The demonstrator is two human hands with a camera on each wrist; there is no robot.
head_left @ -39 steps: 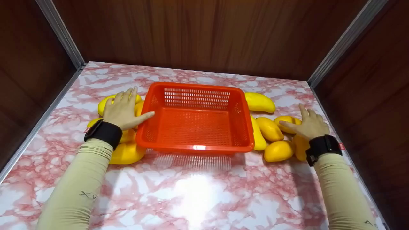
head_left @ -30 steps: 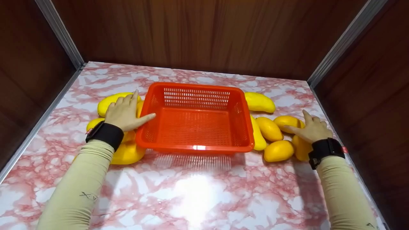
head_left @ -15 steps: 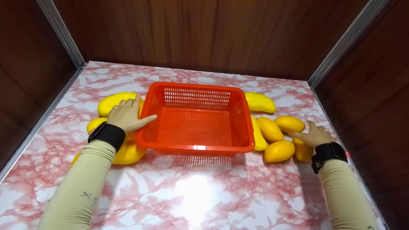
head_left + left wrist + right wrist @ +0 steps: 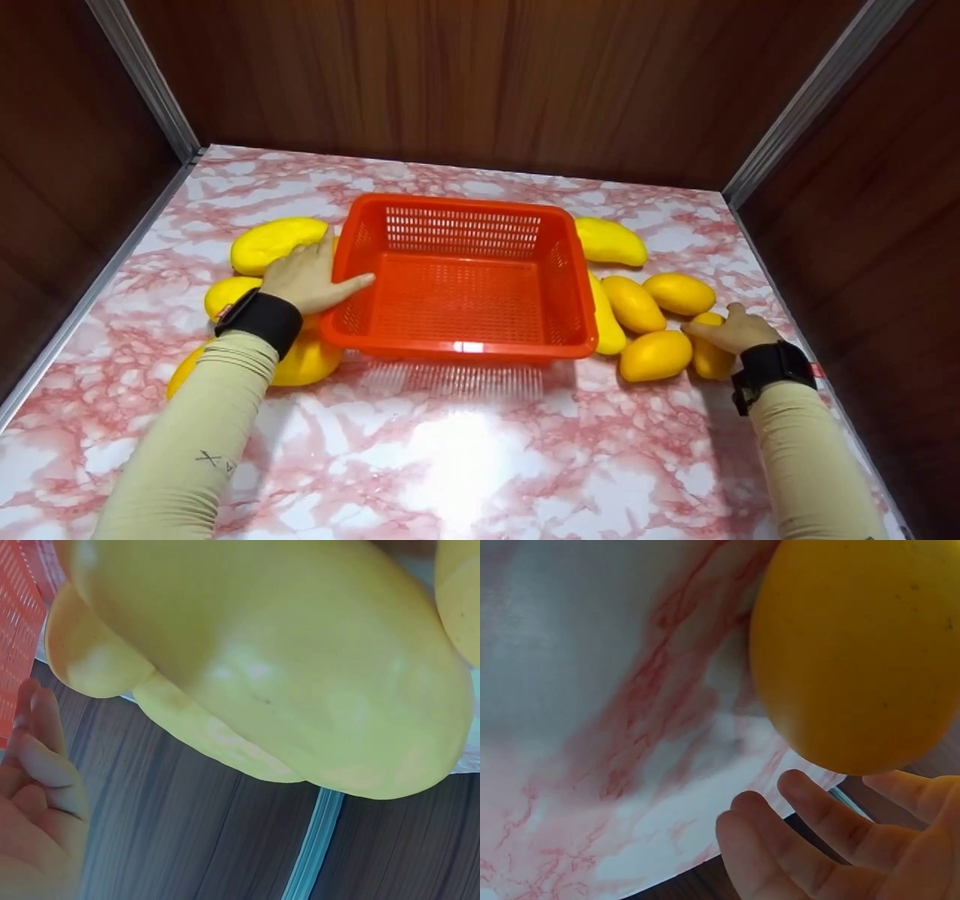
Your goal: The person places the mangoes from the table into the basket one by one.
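Note:
An orange-red plastic basket point(image 4: 457, 349) with slotted walls stands in the middle of the marbled table, nothing inside it. My left hand point(image 4: 304, 277) is at its left side, thumb stretched over the rim and the other fingers outside among yellow mangoes. In the left wrist view these fingers point(image 4: 46, 720) are beside the basket wall, and a large mango point(image 4: 285, 667) fills the upper part. My right hand point(image 4: 739, 330) is over the rightmost mango point(image 4: 711, 358), thumb and fingers spread. The right wrist view shows the fingertips point(image 4: 799, 784) just below that mango's end, not closed round it.
Several mangoes lie left of the basket, including a long one point(image 4: 277, 244) at the back. More mangoes point(image 4: 655, 355) cluster on its right, one point(image 4: 609, 241) close to the rim. Dark wood-look panels point(image 4: 450, 82) with metal corner posts point(image 4: 817, 94) enclose the table.
My right hand has moved toward me and slightly right, from the back mango to the rightmost one. My left hand has slid a little nearer and to the right. Basket and mangoes stay put.

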